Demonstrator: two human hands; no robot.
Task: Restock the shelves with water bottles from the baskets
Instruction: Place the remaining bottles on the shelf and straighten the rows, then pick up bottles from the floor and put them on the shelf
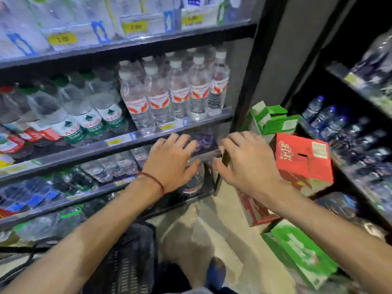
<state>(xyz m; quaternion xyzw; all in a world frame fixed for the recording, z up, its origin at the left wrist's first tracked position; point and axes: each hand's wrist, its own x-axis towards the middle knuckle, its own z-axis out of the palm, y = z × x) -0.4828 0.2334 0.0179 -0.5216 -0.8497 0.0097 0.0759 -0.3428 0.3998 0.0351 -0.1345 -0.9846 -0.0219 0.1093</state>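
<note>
At the right end of the shelves point(178, 122), both hands reach toward the rail of the tier below the water bottles point(176, 92) with white caps and red-and-white labels. Those bottles stand upright in rows, next to bottles with green labels point(95, 117) on their left. The left hand point(171, 160) is released, its fingers spread and fairly straight, lying over the rail in front of some dark purplish bottles point(204, 135) (blur hides whether it touches them). A red string point(153, 182) circles that wrist. The right hand point(248, 164) is just beside it, the fingers bent over the end of the rail and the thumb stretched out to the left; I cannot tell whether it grips anything. A dark plastic basket point(127, 264) sits low on the floor under the left forearm, and its contents cannot be made out. To the right of the hands, a red carton point(303, 160) rests tilted on other boxes, with green cartons point(273, 122) behind it, and bottles with blue caps point(326, 122) line a second rack.
</note>
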